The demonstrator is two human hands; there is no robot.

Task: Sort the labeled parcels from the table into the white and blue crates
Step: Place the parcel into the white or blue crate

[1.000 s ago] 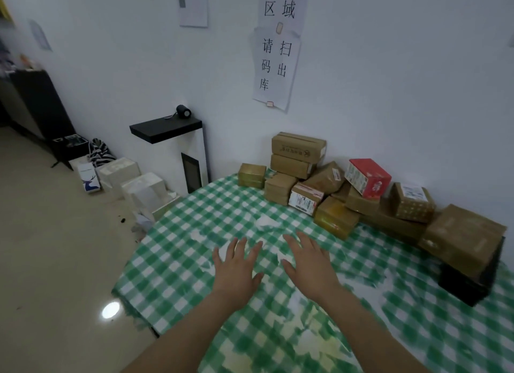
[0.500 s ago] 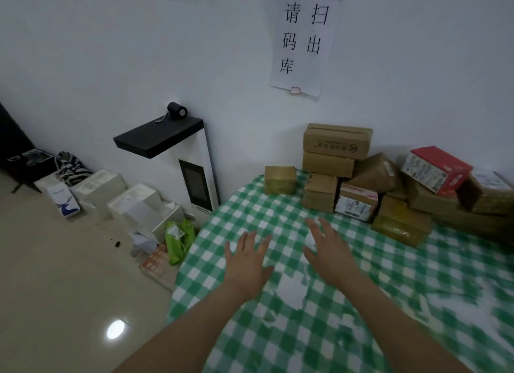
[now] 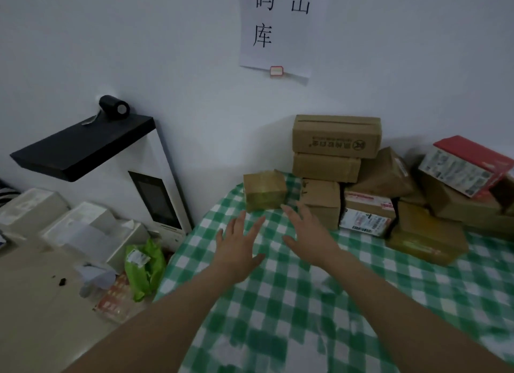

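While left hand (image 3: 236, 247) and right hand (image 3: 308, 233) hover spread, empty, taped parcel (image 3: 264, 190) lies crosswise.

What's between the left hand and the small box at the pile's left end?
Nothing but a short strip of bare checked cloth between the left hand and the box, per the head view.

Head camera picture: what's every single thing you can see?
parcels: at least eight, brown, piled by wall
red box: one, red and white, atop pile, right
tablecloth: one, green-white check, on table
paper sign: one, white, on wall
white machine: one, black-topped, left of table
black roll: one, on machine top
white boxes: at least two, floor left
green bag: one, floor beside table
left hand, right hand: open, over tablecloth
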